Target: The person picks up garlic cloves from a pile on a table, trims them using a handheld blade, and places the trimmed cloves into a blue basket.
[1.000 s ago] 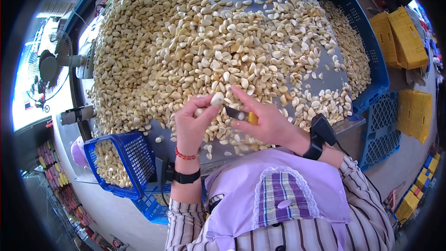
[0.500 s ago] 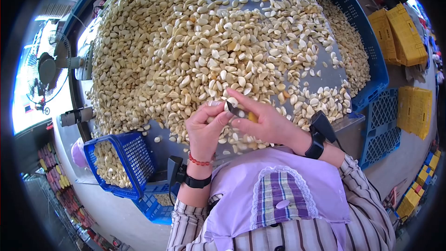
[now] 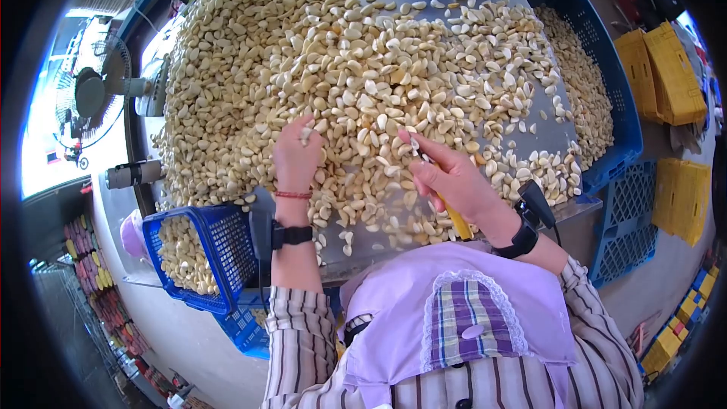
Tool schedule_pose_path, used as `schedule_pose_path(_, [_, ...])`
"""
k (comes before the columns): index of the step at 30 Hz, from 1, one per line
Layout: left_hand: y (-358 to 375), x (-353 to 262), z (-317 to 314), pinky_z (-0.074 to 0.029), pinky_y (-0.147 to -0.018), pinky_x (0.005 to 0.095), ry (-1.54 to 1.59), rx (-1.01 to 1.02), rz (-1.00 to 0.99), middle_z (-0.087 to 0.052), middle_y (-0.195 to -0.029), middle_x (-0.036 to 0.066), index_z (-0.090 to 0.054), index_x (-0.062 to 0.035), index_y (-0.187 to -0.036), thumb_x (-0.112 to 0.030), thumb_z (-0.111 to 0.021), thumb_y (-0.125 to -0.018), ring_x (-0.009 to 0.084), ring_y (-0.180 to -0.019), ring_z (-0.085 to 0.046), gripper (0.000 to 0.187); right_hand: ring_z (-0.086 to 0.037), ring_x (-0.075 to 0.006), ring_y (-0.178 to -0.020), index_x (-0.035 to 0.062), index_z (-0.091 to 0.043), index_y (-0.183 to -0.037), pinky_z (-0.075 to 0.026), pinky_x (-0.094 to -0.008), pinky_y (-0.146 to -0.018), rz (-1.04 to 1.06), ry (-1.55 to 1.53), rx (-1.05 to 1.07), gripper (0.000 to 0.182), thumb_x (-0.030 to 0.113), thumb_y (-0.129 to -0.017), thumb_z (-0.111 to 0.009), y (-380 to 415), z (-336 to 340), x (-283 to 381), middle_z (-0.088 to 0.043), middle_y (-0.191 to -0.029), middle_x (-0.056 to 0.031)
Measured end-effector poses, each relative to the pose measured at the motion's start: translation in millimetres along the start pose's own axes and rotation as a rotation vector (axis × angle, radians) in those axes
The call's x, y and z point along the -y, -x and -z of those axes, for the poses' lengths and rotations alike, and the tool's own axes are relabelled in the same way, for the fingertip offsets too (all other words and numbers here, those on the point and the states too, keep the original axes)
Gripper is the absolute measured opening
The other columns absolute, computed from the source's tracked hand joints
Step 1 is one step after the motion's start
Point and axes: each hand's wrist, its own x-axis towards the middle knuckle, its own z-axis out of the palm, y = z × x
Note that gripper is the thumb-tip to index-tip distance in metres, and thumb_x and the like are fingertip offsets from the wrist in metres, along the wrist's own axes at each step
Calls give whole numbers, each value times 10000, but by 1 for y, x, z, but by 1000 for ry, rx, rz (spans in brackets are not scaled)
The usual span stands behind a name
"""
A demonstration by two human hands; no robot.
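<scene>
1 head view, close, looking down over table (image 3: 530, 125).

Garlic cloves (image 3: 363, 68), upper centre: peeled, smooth, pale cream with a faint sheen. Table (image 3: 541, 125): bare grey sheet metal, matt. Baskets (image 3: 219, 246), lower left, and crate (image 3: 617, 106), right: blue perforated plastic, slightly glossy. Knife (image 3: 447, 201), centre: yellow plastic handle. Apron (image 3: 454, 318), bottom: lilac woven cloth, matt, lace-edged checked pocket. Wrist straps (image 3: 291, 235): black, matt.

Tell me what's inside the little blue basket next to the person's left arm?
The blue basket holds peeled garlic cloves, piled against its far side. Its mesh wall hides how deep they go and whatever lies at the bottom.
</scene>
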Motion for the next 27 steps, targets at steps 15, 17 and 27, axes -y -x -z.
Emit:
schedule_pose_path(15, [22, -12, -2, -377, -480, 172, 168, 197, 182, -638, -723, 17, -638, 6, -997, -142, -602, -889, 26, -546, -487, 187, -566, -93, -690, 41, -331, -1421, -485, -249, -647, 259, 436, 12, 633, 264, -895, -603, 10, -3, 1, -546, -1282, -128])
schedule_pose_path(17, [36, -24, -2, -352, -466, 165, 261, 223, 191, -631, -714, 13, -628, 3, -989, -113, -596, -886, 20, -528, -460, 159, -585, -114, -750, 29, -323, -1420, -487, -258, -698, 419, 494, 8, 651, 276, -889, -608, -1, -4, -16, -547, -1277, -146])
schedule_pose_path(27, [82, -80, -2, -462, -651, 163, 623, 343, 170, -644, -906, 11, -638, -16, -965, 18, -697, -785, 24, -767, -569, 192, -564, -130, -744, 15, -303, -1428, -461, -246, -695, 323, 469, 183, 685, 295, -885, -613, 6, -20, 4, -630, -916, -86])
